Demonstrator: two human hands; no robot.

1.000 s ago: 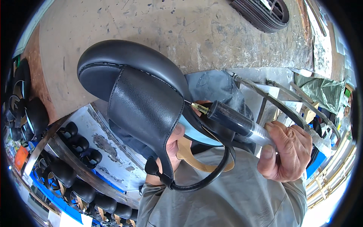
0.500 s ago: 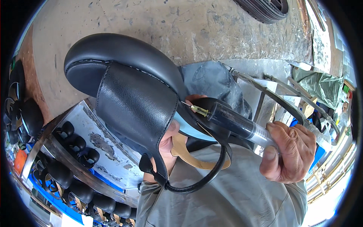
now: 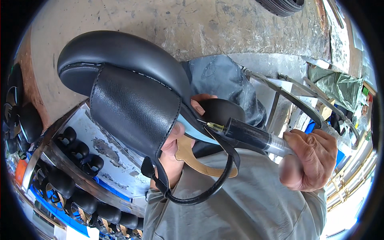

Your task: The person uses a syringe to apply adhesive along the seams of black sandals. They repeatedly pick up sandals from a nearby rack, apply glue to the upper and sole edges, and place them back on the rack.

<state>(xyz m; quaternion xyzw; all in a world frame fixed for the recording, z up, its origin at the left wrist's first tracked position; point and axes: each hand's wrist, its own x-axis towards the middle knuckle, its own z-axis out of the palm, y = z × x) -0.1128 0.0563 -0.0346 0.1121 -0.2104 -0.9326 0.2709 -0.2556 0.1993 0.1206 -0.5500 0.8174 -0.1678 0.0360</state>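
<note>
A black leather sandal [image 3: 134, 108] with a thick rounded sole, a wide front strap and a looped ankle strap is held tilted in front of my body. My left hand [image 3: 171, 146] grips it at the middle, thumb on the light blue insole edge and fingertips showing on the far side. In my right hand [image 3: 311, 160] is a syringe [image 3: 252, 136] of dark liquid, its thumb blurred at the plunger end. The yellow-hubbed needle [image 3: 215, 127] points at the sandal's side edge behind the front strap; whether its tip touches is too small to tell. A tan lining piece [image 3: 200, 162] hangs by the ankle strap.
A scuffed workbench [image 3: 192, 36] spans the far side, with a dark ridged coil [image 3: 282, 6] on it. Several black sandals [image 3: 82, 154] stand on racks at left. Metal bars [image 3: 286, 96] and a green sheet [image 3: 338, 92] are at right.
The sandal has shifted slightly left in my left hand. The syringe needle has moved down along the sandal's edge toward the heel, with my right hand moving slightly right.
</note>
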